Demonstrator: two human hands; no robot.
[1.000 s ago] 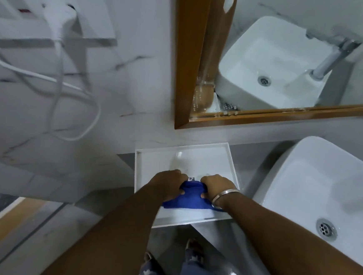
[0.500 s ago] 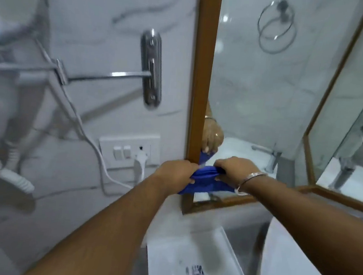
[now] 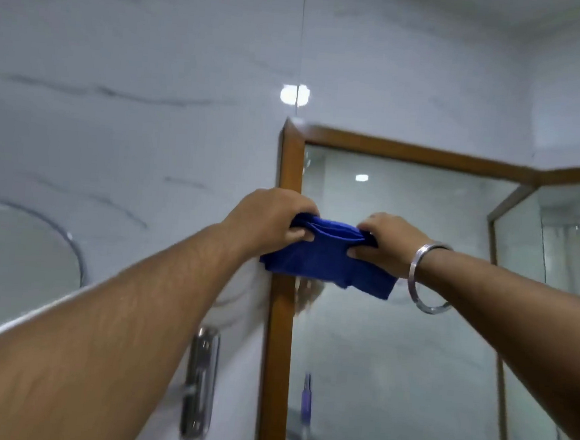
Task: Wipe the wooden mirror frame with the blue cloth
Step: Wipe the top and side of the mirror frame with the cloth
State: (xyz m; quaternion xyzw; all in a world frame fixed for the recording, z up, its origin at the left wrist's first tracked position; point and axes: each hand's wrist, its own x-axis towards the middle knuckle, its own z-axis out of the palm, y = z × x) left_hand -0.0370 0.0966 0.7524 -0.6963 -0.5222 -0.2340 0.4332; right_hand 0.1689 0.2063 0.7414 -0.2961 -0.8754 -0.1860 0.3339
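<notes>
The wooden mirror frame (image 3: 290, 171) runs up the wall, its left upright and top rail meeting in a corner above my hands. Both hands hold a folded blue cloth (image 3: 327, 261) in front of the upper part of the left upright. My left hand (image 3: 271, 218) grips the cloth's left end, just over the upright. My right hand (image 3: 390, 245), with a metal bangle on the wrist, grips the right end in front of the mirror glass. Whether the cloth touches the wood cannot be told.
A round wall mirror (image 3: 17, 268) hangs at the left on the marble wall. A chrome bracket (image 3: 199, 383) is fixed below my left forearm. A second framed mirror panel (image 3: 552, 310) angles off at the right.
Both hands lifted the blue cloth from the white tray by the sink up along the frame's left upright to near its top corner. The view tilted upward with them.
</notes>
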